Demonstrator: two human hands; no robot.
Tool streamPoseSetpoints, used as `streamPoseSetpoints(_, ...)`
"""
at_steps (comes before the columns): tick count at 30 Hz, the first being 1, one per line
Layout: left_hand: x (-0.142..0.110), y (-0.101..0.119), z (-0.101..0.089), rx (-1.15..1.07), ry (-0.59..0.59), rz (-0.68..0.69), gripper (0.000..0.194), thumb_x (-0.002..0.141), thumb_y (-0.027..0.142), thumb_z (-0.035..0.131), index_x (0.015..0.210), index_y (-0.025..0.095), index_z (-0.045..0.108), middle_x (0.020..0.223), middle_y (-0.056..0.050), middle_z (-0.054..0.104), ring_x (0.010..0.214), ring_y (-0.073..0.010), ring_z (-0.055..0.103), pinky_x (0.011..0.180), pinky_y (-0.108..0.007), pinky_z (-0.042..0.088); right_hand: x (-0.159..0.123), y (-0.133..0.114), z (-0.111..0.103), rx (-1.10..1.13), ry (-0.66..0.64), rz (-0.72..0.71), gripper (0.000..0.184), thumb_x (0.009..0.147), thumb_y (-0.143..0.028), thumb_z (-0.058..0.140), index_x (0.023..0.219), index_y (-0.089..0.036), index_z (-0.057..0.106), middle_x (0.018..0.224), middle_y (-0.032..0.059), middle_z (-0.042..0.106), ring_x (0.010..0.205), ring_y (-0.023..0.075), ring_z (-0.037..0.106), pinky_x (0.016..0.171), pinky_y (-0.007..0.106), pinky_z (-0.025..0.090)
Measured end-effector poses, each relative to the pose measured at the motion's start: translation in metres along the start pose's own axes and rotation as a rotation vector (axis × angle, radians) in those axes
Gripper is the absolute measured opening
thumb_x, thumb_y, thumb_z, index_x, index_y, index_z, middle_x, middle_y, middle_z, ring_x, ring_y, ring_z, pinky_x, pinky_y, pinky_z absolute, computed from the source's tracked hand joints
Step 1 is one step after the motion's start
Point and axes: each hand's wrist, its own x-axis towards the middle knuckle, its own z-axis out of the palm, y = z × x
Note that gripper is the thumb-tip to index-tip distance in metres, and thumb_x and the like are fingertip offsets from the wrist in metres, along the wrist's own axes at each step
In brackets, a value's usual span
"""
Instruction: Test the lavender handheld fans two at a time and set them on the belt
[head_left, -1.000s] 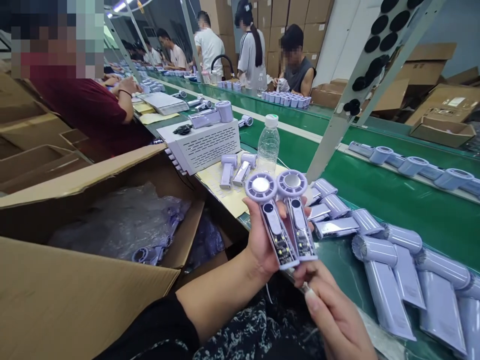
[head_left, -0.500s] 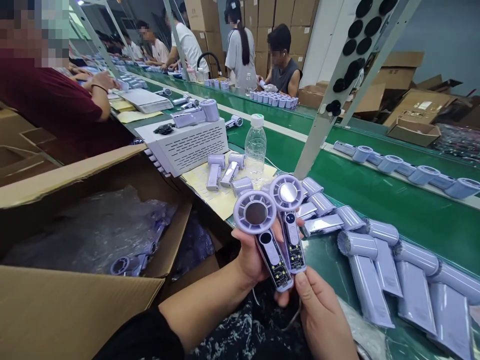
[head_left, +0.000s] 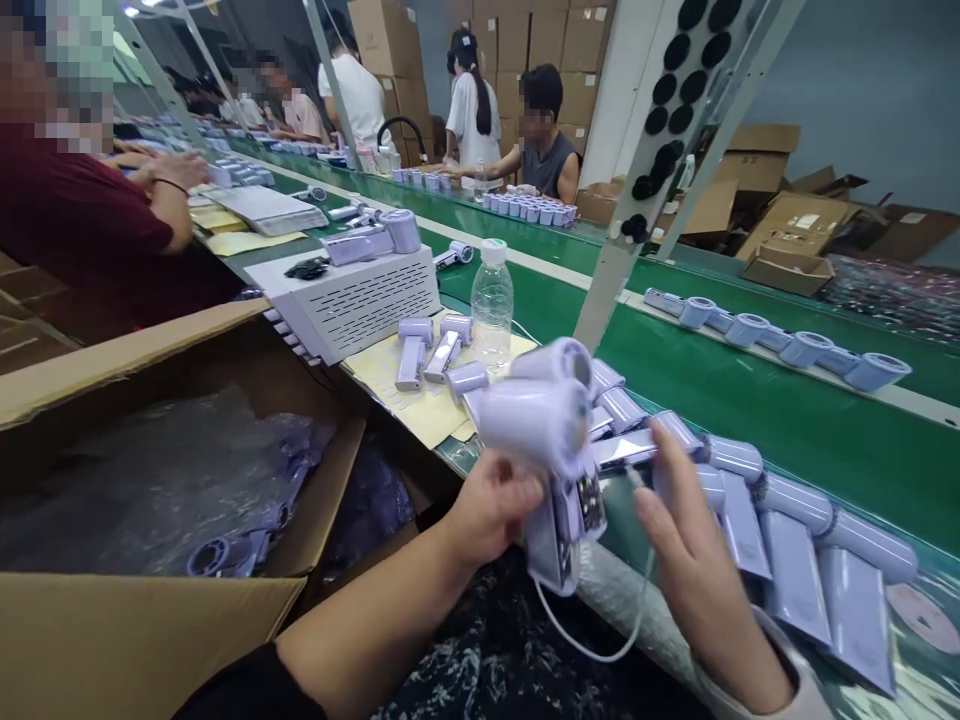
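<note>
My left hand (head_left: 487,510) is wrapped round the handles of two light purple handheld fans. The front fan (head_left: 529,415) is turned side-on, its round head toward the right and blurred. Behind it shows the head of the second fan (head_left: 551,358); bare circuit boards are visible on the handles. To the right, my right hand (head_left: 697,550) has a thin white cable (head_left: 626,645) at its thumb and forefinger, the pale plug end pointing up. The cable loops below the fans; where its other end goes is hidden. Several purple fans (head_left: 795,570) lie beyond my right hand.
An open carton (head_left: 150,620) with plastic wrap and fans stands at left. On the bench are a white slotted metal box (head_left: 375,300), a clear bottle (head_left: 493,310) and yellow paper (head_left: 427,415). A metal post (head_left: 611,270) rises beside the green conveyor (head_left: 750,390). Co-workers sit along the line.
The two fans have turned from face-up to side-on in my left hand. My right hand has moved away from their handle ends, up and right, with the cable. The view has shifted slightly.
</note>
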Motion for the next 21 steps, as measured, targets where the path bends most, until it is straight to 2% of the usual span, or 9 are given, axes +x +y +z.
streamPoseSetpoints(2, -0.003, 0.002, -0.009, 0.129, -0.116, -0.092, 0.063, 0.06, 0.046, 0.099, 0.112, 0.018, 0.077, 0.108, -0.011, 0.078, 0.102, -0.0317, 0.073, 0.091, -0.04, 0.058, -0.003, -0.001, -0.001, 0.19, -0.184, 0.046, 0.056, 0.094, -0.054, 0.073, 0.143, -0.031, 0.061, 0.153, 0.0109, 0.059, 0.142, 0.0358, 0.053, 0.12, 0.057, 0.04)
streamPoseSetpoints(4, -0.001, 0.002, -0.016, 0.17, -0.079, -0.131, 0.056, 0.065, 0.04, 0.097, 0.113, 0.018, 0.077, 0.115, -0.012, 0.077, 0.106, -0.0283, 0.071, 0.093, -0.036, 0.057, -0.007, -0.002, -0.004, 0.365, -0.241, 0.084, 0.043, 0.089, -0.05, 0.08, 0.126, -0.029, 0.07, 0.122, 0.009, 0.075, 0.113, 0.0309, 0.071, 0.102, 0.047, 0.056)
streamPoseSetpoints(6, 0.003, -0.002, -0.018, 0.132, 0.041, -0.15, 0.045, 0.077, 0.05, 0.088, 0.106, 0.018, 0.076, 0.108, -0.009, 0.076, 0.098, -0.0229, 0.07, 0.091, -0.034, 0.057, -0.011, -0.004, -0.01, 0.472, -0.116, 0.115, 0.035, 0.085, -0.046, 0.085, 0.112, -0.029, 0.07, 0.099, 0.0028, 0.074, 0.086, 0.0224, 0.072, 0.083, 0.037, 0.06)
streamPoseSetpoints(8, 0.007, -0.007, -0.013, 0.033, 0.095, -0.202, 0.049, 0.079, 0.06, 0.083, 0.103, 0.018, 0.073, 0.097, -0.006, 0.073, 0.087, -0.0198, 0.068, 0.086, -0.036, 0.058, -0.013, -0.006, -0.017, 0.545, -0.017, 0.164, 0.031, 0.087, -0.045, 0.084, 0.108, -0.028, 0.067, 0.093, -0.0001, 0.069, 0.071, 0.0163, 0.067, 0.07, 0.031, 0.058)
streamPoseSetpoints(9, 0.008, -0.01, -0.009, -0.019, 0.074, -0.232, 0.05, 0.077, 0.058, 0.086, 0.105, 0.019, 0.071, 0.095, -0.004, 0.071, 0.084, -0.0188, 0.067, 0.083, -0.036, 0.059, -0.015, -0.007, -0.02, 0.577, -0.01, 0.193, 0.03, 0.089, -0.045, 0.081, 0.108, -0.027, 0.067, 0.093, 0.0004, 0.068, 0.069, 0.0152, 0.065, 0.067, 0.03, 0.057)
streamPoseSetpoints(11, 0.006, -0.014, 0.001, -0.071, -0.015, -0.264, 0.05, 0.075, 0.04, 0.091, 0.114, 0.022, 0.066, 0.096, -0.001, 0.067, 0.083, -0.0167, 0.066, 0.08, -0.033, 0.059, -0.018, -0.009, -0.026, 0.63, -0.029, 0.207, 0.028, 0.093, -0.045, 0.077, 0.11, -0.025, 0.069, 0.096, 0.0025, 0.068, 0.071, 0.0149, 0.063, 0.066, 0.029, 0.056)
streamPoseSetpoints(13, 0.003, -0.017, 0.009, -0.061, -0.13, -0.24, 0.053, 0.077, 0.026, 0.089, 0.122, 0.025, 0.061, 0.097, 0.0, 0.064, 0.084, -0.0155, 0.066, 0.078, -0.031, 0.057, -0.024, -0.009, -0.029, 0.645, -0.034, 0.18, 0.027, 0.095, -0.044, 0.075, 0.112, -0.025, 0.07, 0.098, 0.004, 0.069, 0.074, 0.0154, 0.063, 0.068, 0.029, 0.056)
streamPoseSetpoints(16, -0.001, -0.02, 0.016, -0.013, -0.283, -0.204, 0.049, 0.084, 0.029, 0.083, 0.125, 0.025, 0.056, 0.099, 0.0, 0.062, 0.081, -0.0151, 0.067, 0.073, -0.03, 0.056, -0.035, -0.006, -0.03, 0.651, -0.065, 0.181, 0.028, 0.096, -0.042, 0.075, 0.117, -0.025, 0.069, 0.097, 0.0041, 0.069, 0.076, 0.0164, 0.063, 0.07, 0.03, 0.057)
streamPoseSetpoints(21, -0.002, -0.022, 0.014, 0.104, -0.316, -0.197, 0.045, 0.088, 0.036, 0.08, 0.122, 0.024, 0.053, 0.099, 0.0, 0.06, 0.074, -0.0124, 0.065, 0.066, -0.027, 0.054, -0.042, -0.004, -0.025, 0.731, -0.094, 0.282, 0.025, 0.096, -0.042, 0.075, 0.114, -0.025, 0.07, 0.089, 0.0028, 0.067, 0.073, 0.0156, 0.061, 0.069, 0.029, 0.057)
